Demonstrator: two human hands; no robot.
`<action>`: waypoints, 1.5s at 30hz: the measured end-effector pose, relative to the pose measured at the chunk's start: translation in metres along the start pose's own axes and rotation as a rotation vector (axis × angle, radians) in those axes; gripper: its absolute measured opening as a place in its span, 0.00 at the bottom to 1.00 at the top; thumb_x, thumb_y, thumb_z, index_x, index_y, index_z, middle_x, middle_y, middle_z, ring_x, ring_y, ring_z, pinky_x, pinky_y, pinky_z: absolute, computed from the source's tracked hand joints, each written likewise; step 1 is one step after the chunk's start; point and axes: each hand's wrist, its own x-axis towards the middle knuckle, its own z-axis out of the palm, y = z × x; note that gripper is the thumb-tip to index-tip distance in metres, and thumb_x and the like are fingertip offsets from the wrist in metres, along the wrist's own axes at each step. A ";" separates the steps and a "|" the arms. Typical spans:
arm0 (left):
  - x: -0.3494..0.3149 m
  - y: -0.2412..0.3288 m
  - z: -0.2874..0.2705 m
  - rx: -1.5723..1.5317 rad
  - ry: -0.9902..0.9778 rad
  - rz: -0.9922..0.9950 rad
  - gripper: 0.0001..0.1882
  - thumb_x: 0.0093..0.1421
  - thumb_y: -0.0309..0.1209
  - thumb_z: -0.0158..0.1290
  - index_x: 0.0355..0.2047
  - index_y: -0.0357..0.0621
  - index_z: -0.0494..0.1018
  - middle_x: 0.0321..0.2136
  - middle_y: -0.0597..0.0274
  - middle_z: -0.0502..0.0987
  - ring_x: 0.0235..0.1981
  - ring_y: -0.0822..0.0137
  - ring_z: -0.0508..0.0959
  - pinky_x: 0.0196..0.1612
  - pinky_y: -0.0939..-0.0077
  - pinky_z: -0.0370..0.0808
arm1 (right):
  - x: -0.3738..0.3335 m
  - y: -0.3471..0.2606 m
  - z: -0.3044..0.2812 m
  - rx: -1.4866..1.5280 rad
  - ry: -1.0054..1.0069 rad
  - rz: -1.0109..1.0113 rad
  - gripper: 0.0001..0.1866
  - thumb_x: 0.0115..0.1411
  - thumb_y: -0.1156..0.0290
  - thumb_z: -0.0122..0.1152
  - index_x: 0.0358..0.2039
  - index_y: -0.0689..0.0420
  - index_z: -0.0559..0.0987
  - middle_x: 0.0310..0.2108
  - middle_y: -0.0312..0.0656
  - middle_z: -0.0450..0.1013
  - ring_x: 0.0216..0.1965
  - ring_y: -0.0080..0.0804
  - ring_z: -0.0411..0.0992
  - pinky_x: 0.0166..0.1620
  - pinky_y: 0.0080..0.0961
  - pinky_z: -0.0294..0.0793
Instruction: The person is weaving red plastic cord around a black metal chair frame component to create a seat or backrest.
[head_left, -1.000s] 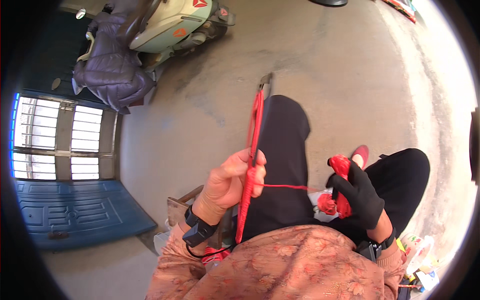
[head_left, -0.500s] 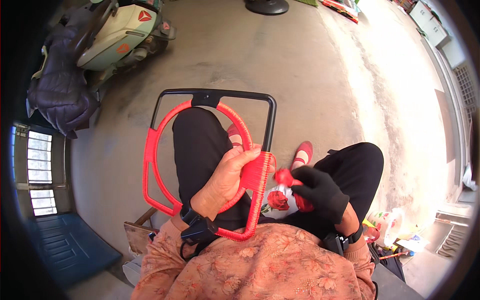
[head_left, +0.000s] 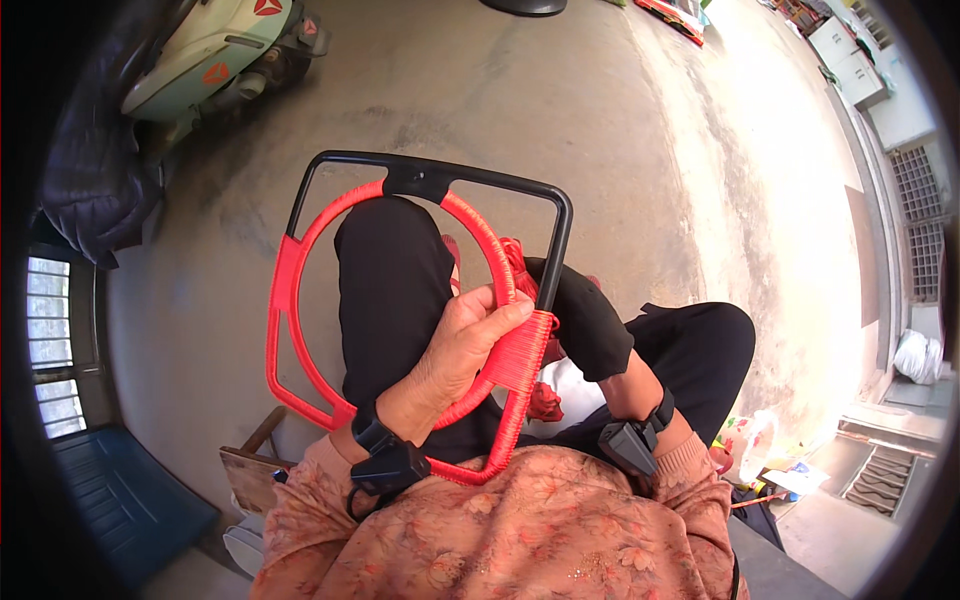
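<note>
A black metal frame (head_left: 480, 176) rests on my left knee, with a ring and lower sides wrapped in glossy red cord. My bare left hand (head_left: 462, 345) is closed around its right side, thumb lying on the broad band of red wrapping (head_left: 520, 350). In a black glove, my right hand (head_left: 590, 325) reaches behind the frame's right upright. A bundle of red cord (head_left: 514, 256) shows at its fingertips, inside the frame's upper right corner; the frame partly hides the fingers. White material with a red rose print (head_left: 573, 388) lies between my thighs.
A pale green scooter (head_left: 205, 55) stands at the far left, a dark padded cover (head_left: 95, 185) beside it. Low at left are a blue panel (head_left: 130, 490) and a wooden piece (head_left: 250, 475). By my right hip stands a white patterned bucket (head_left: 752, 440).
My right hand has moved left and away from me with the red cord, from beside the frame to behind its right upright. The left hand keeps its grip; the frame has tilted slightly.
</note>
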 end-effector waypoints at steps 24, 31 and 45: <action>0.009 -0.008 -0.009 0.037 0.195 0.133 0.14 0.64 0.39 0.49 0.43 0.44 0.70 0.38 0.65 0.73 0.43 0.74 0.73 0.49 0.78 0.69 | -0.052 -0.041 -0.010 0.074 -0.537 0.396 0.18 0.62 0.66 0.57 0.50 0.62 0.74 0.42 0.40 0.76 0.42 0.25 0.74 0.47 0.23 0.72; 0.009 -0.008 -0.002 0.136 0.226 0.211 0.12 0.63 0.37 0.51 0.43 0.45 0.67 0.36 0.68 0.70 0.41 0.77 0.71 0.48 0.79 0.68 | -0.020 -0.017 0.001 0.405 -0.080 0.294 0.21 0.66 0.60 0.50 0.53 0.60 0.72 0.44 0.37 0.75 0.44 0.22 0.72 0.47 0.20 0.71; 0.010 -0.006 -0.002 0.064 0.237 0.173 0.13 0.62 0.35 0.53 0.43 0.46 0.66 0.36 0.69 0.68 0.38 0.77 0.70 0.48 0.80 0.67 | -0.022 -0.005 -0.004 -0.135 -0.501 0.239 0.12 0.63 0.70 0.55 0.44 0.64 0.75 0.41 0.44 0.75 0.43 0.30 0.73 0.43 0.23 0.74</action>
